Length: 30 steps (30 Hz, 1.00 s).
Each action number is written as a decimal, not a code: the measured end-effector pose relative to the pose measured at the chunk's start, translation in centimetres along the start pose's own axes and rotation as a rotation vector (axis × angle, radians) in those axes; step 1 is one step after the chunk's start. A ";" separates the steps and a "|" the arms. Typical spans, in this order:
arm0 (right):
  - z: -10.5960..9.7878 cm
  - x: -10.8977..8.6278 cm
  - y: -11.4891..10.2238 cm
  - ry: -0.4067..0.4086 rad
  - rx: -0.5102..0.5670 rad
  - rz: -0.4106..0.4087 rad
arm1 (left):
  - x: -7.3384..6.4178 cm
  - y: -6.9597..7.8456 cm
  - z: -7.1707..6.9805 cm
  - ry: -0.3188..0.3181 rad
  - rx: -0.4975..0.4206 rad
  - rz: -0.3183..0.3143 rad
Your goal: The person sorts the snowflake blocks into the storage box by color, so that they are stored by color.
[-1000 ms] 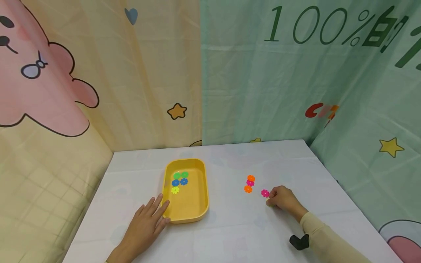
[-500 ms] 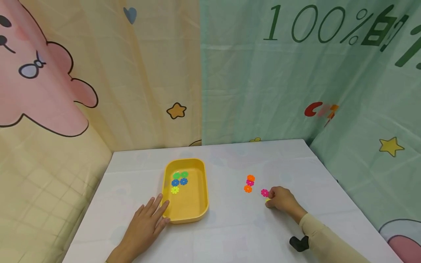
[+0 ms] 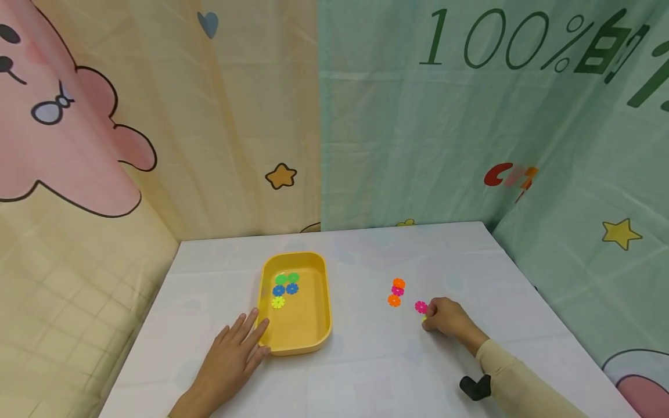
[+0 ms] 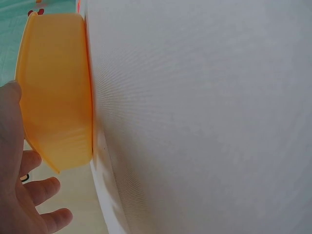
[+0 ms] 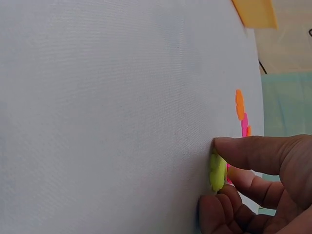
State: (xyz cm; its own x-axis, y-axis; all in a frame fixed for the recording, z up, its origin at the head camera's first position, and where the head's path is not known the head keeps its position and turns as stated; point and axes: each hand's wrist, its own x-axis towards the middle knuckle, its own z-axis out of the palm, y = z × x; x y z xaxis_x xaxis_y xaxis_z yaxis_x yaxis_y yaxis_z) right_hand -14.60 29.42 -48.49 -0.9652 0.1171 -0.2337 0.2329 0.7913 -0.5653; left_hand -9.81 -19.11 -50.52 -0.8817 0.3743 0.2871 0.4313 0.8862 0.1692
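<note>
Left hand (image 3: 227,360): spread wide, touching the left edge of the yellow tray (image 3: 298,342).
Right hand (image 3: 450,318): low and curled, pinching a yellow-green flower (image 5: 217,171) down at the counter (image 3: 360,377), close to a pink flower (image 3: 420,307).
Writing (image 3: 438,36): big "100%" in dark green, on the green cloth (image 3: 407,133).

A white table (image 3: 360,371) occupies the lower middle of the head view, and its covering shows a fine weave and some soft creases. On it stands a yellow tray (image 3: 298,331) with rounded corners, left of the centre. To the right of the centre, an upper orange disc (image 3: 399,283), a pink disc (image 3: 398,291) and a lower orange disc (image 3: 394,301) lie close together in a short column. Further right and slightly lower lies a second pink disc (image 3: 420,307), apart from them.
</note>
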 end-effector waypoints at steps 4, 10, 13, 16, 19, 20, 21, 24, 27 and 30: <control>0.0 0.1 0.0 0.000 0.001 -0.008 | 0.0 0.0 -0.1 0.004 0.006 0.003; 0.1 0.2 0.2 0.000 -0.009 -0.004 | 0.0 0.0 -0.1 0.002 0.003 0.003; 0.0 0.1 0.2 -0.002 -0.004 0.001 | -0.1 -0.1 0.0 0.010 0.000 0.006; -0.2 0.0 0.3 -0.013 0.024 0.001 | 0.0 -0.1 0.0 0.034 0.006 0.019; -0.5 0.0 0.4 -0.033 0.067 0.010 | 0.0 -0.1 0.0 0.053 0.008 0.029; -0.6 0.0 0.5 -0.040 0.084 0.014 | 0.0 -0.1 0.0 0.054 0.008 0.030; -0.7 0.1 0.5 -0.045 0.100 0.017 | -0.1 -0.1 0.0 0.052 0.006 0.029; -1.1 0.4 0.6 -0.057 0.132 0.022 | -0.1 -0.1 0.0 0.034 0.003 0.020; -1.3 0.6 0.4 -0.069 0.165 0.023 | -0.1 -0.1 -0.1 0.019 0.001 0.012; -1.7 0.8 -0.1 -0.083 0.210 0.021 | -0.1 -0.1 -0.1 0.022 0.004 0.012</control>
State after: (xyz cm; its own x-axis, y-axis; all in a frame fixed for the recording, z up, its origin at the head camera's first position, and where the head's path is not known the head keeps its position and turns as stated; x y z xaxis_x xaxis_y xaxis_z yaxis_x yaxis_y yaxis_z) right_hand -15.62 30.45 -47.34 -0.9489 0.0756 -0.3064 0.2808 0.6457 -0.7101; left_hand -9.73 -19.23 -50.46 -0.8718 0.3790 0.3103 0.4413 0.8826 0.1619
